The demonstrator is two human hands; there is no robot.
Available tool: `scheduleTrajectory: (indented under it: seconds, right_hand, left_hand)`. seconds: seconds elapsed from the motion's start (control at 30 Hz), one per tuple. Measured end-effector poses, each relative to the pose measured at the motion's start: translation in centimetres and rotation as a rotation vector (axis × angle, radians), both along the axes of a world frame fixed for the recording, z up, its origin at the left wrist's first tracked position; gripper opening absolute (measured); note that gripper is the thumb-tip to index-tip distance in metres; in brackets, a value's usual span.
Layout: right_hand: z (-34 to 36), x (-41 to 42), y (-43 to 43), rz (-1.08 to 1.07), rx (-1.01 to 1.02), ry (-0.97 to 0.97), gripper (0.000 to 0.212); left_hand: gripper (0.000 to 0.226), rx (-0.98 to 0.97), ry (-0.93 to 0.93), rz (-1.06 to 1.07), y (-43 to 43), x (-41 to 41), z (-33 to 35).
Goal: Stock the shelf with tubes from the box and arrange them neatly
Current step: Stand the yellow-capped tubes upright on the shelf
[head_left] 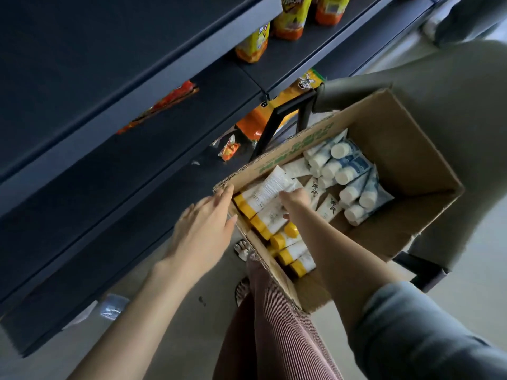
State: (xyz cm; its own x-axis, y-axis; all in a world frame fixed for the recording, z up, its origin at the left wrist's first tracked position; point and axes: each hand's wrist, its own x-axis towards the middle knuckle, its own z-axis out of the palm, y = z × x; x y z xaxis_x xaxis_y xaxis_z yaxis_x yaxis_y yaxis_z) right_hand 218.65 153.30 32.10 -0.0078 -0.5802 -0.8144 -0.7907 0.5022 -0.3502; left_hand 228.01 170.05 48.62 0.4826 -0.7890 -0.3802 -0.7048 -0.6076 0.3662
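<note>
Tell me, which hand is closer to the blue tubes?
Right. The right hand is inside the box, on the yellow-capped tubes, with a few white tubes between it and the blue tubes. The left hand is outside, at the box's far edge.

Dim indoor shot, brightest at upper right. Dark shelf (82,133) nearly black, little detail; floor (192,325) flat grey. Box (411,149) interior evenly lit, soft shadows. Left hand (204,229) motion-blurred. Small print on tubes (274,182) too soft to read. Wide-angle lens bows shelf edges; overall soft w/ compression.
</note>
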Motion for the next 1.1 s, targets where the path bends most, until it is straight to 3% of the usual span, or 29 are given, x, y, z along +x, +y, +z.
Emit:
scheduleTrajectory:
  seconds: [0.1,0.27,0.4,0.5,0.63,0.73,0.8,0.9,0.97,1.1]
  right_hand:
    - [0.0,-0.3,-0.4,-0.125,0.018,-0.046,0.047]
    - [1.6,-2.9,-0.4,-0.313,0.076,-0.292,0.057]
    - [5.3,-4.7,-1.1,-0.368,0.032,-0.465,0.065]
    - [9.3,-5.1,-2.1,-0.344,0.108,-0.643,0.071]
    - [14.8,-4.5,-3.1,-0.072,0.255,-0.876,0.037]
    - [17.7,-2.8,-3.2,0.073,0.278,-0.984,0.022]
    - [18.5,-1.4,-3.2,0.139,0.259,-1.006,0.021]
    - [18.2,0.4,-3.3,0.168,0.309,-1.059,0.013]
    - [16.6,1.0,-3.4,0.071,0.316,-1.055,0.023]
    - [10.5,1.5,-2.4,-0.272,0.162,-0.662,0.032]
  left_hand:
    - [0.056,-0.024,0.048,0.049,-0.3,-0.4,0.1]
    - [0.053,-0.012,0.125,0.117,-0.5,-0.6,-0.1]
    - [0.051,-0.03,0.163,0.122,-1.3,-1.2,0.0]
    - [0.053,-0.066,0.266,0.139,-2.1,-1.8,0.0]
    - [0.067,-0.206,0.548,0.239,-3.3,-2.2,0.4]
    - [0.045,-0.281,0.686,0.304,-3.9,-1.7,0.8]
    - [0.027,-0.339,0.732,0.344,-3.8,-0.8,1.1]
    - [0.026,-0.373,0.751,0.381,-3.0,1.0,1.7]
    - [0.026,-0.397,0.75,0.425,-1.9,2.3,1.9]
    - [0.025,-0.41,0.683,0.518,0.6,4.4,2.2]
